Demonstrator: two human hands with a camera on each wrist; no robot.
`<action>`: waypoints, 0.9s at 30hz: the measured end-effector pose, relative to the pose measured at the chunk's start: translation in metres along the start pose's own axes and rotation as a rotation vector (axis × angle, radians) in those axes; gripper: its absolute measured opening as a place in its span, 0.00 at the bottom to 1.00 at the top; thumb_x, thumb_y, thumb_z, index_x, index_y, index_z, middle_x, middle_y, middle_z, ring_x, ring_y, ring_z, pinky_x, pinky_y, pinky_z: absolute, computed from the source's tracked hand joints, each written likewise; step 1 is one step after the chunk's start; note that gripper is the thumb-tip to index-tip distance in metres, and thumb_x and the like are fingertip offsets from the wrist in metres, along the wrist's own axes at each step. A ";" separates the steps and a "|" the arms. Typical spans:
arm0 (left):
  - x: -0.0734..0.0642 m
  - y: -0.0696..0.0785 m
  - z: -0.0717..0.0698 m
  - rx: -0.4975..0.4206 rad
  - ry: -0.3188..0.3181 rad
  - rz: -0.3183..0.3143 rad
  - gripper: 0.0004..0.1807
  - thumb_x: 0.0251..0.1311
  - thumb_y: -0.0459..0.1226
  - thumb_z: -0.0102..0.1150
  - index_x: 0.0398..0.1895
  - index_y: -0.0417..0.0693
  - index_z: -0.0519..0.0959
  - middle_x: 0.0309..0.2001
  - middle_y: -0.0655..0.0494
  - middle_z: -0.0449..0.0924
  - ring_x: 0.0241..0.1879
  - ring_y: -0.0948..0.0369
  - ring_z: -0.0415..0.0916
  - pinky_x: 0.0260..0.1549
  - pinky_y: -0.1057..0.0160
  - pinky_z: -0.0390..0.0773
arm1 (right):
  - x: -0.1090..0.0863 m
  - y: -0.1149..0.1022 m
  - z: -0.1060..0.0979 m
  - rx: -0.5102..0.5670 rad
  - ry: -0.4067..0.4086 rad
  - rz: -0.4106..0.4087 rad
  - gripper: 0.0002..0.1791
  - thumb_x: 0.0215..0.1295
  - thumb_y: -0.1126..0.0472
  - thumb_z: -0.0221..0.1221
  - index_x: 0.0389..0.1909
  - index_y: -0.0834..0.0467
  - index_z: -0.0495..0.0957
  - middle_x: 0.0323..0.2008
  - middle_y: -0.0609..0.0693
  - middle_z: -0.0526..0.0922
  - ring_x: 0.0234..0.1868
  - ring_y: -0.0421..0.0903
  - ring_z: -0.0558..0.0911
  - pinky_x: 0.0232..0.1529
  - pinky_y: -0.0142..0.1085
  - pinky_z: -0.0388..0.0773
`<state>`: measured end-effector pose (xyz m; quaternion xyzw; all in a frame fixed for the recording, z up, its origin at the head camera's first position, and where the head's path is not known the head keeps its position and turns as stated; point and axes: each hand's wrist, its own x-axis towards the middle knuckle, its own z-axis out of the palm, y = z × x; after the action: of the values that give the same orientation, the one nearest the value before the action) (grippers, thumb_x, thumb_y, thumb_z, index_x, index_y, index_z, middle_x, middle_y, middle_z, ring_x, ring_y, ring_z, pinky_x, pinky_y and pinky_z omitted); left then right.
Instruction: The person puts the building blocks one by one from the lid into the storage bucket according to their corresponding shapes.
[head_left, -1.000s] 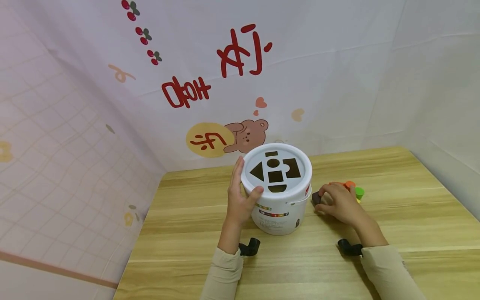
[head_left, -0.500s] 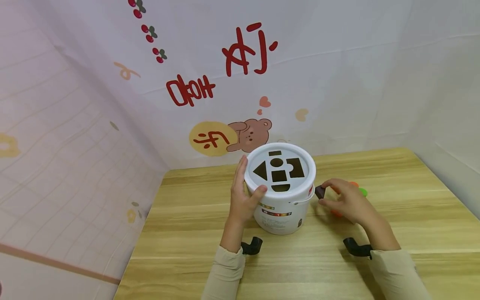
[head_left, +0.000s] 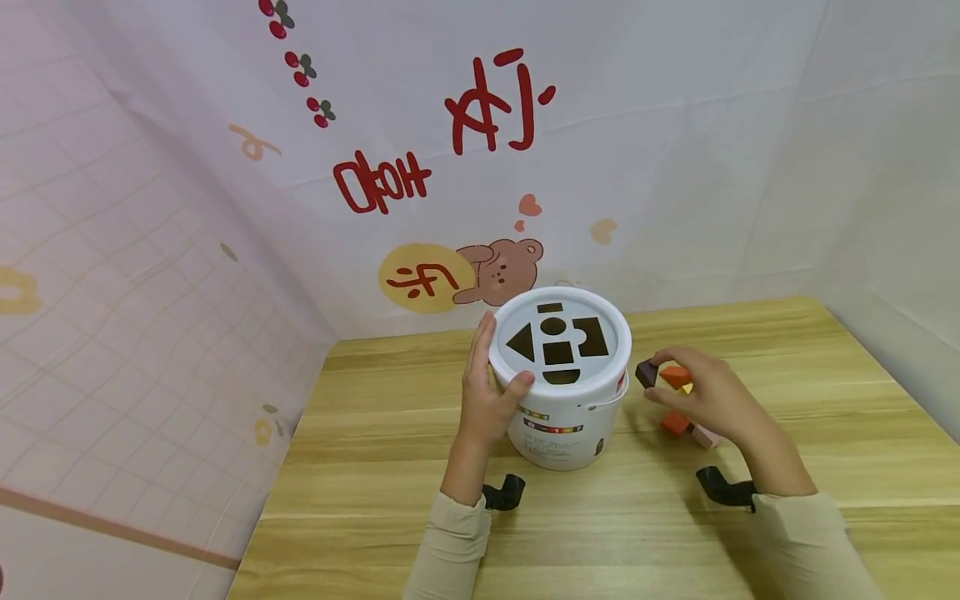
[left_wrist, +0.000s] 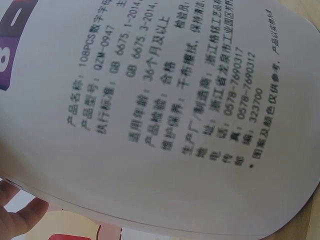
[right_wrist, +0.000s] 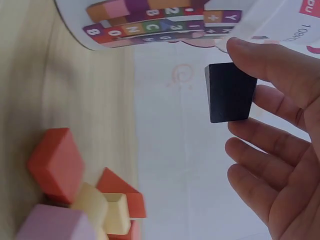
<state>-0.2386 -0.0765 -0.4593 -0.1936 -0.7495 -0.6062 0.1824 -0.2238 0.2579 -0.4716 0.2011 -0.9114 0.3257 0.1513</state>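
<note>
A white bucket (head_left: 562, 437) stands upright on the wooden table, its lid (head_left: 600, 372) cut with differently shaped holes. My left hand (head_left: 483, 408) grips its left side, fingers along the rim and thumb at the front. In the left wrist view, printed text covers the bucket wall (left_wrist: 200, 195) and a bit of that hand shows at the lower left. My right hand (head_left: 708, 396) pinches a dark block (head_left: 647, 374) just right of the bucket, between thumb and index finger. The other fingers (right_wrist: 260, 162) are spread below the block in the right wrist view.
Under and beside my right hand lie several loose blocks, among them a red-orange block (head_left: 676, 423), a pale pink block (head_left: 706, 436) and a yellow block (right_wrist: 117, 212). Behind the table (head_left: 375, 467) hangs a printed cloth (head_left: 675, 167). Black curved pieces (head_left: 504, 493) sit at both wrists.
My right hand has lifted the dark block from beside the bucket and shifted slightly right, uncovering several blocks. The left hand keeps its grip on the bucket; the head view has moved a little.
</note>
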 end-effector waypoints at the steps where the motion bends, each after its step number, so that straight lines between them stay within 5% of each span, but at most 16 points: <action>1: 0.000 0.000 0.000 0.001 0.002 0.001 0.61 0.56 0.76 0.58 0.83 0.49 0.59 0.84 0.54 0.53 0.81 0.55 0.52 0.75 0.36 0.55 | 0.001 0.000 -0.002 -0.006 0.003 -0.015 0.22 0.59 0.59 0.78 0.51 0.58 0.82 0.48 0.56 0.88 0.50 0.60 0.85 0.51 0.62 0.80; 6: -0.001 -0.001 0.001 -0.001 0.006 0.005 0.60 0.56 0.76 0.59 0.83 0.50 0.60 0.83 0.63 0.53 0.81 0.56 0.52 0.75 0.36 0.54 | 0.006 -0.005 -0.012 -0.032 0.015 -0.057 0.23 0.57 0.60 0.79 0.51 0.57 0.82 0.48 0.54 0.89 0.48 0.58 0.86 0.48 0.57 0.81; 13: -0.002 -0.003 0.001 0.002 0.004 0.014 0.59 0.57 0.74 0.59 0.83 0.49 0.60 0.84 0.55 0.54 0.81 0.54 0.52 0.75 0.36 0.55 | 0.009 -0.017 -0.028 -0.061 0.030 -0.039 0.22 0.58 0.59 0.78 0.52 0.55 0.82 0.50 0.52 0.88 0.48 0.53 0.85 0.47 0.41 0.78; 19: -0.003 -0.002 0.001 0.000 0.004 0.005 0.59 0.57 0.74 0.60 0.84 0.50 0.59 0.83 0.59 0.53 0.81 0.55 0.53 0.75 0.38 0.57 | 0.013 -0.029 -0.042 -0.046 0.079 -0.033 0.24 0.58 0.61 0.78 0.54 0.55 0.82 0.53 0.53 0.86 0.54 0.56 0.83 0.51 0.34 0.72; 27: -0.001 -0.001 0.000 0.005 0.002 0.014 0.58 0.58 0.74 0.59 0.84 0.52 0.59 0.84 0.52 0.53 0.81 0.53 0.53 0.74 0.37 0.58 | 0.026 -0.044 -0.055 -0.078 0.160 -0.151 0.28 0.49 0.69 0.81 0.52 0.57 0.83 0.49 0.48 0.87 0.52 0.47 0.81 0.54 0.19 0.66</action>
<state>-0.2376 -0.0769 -0.4605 -0.1976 -0.7495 -0.6032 0.1878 -0.2182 0.2563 -0.3969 0.2364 -0.8907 0.2925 0.2553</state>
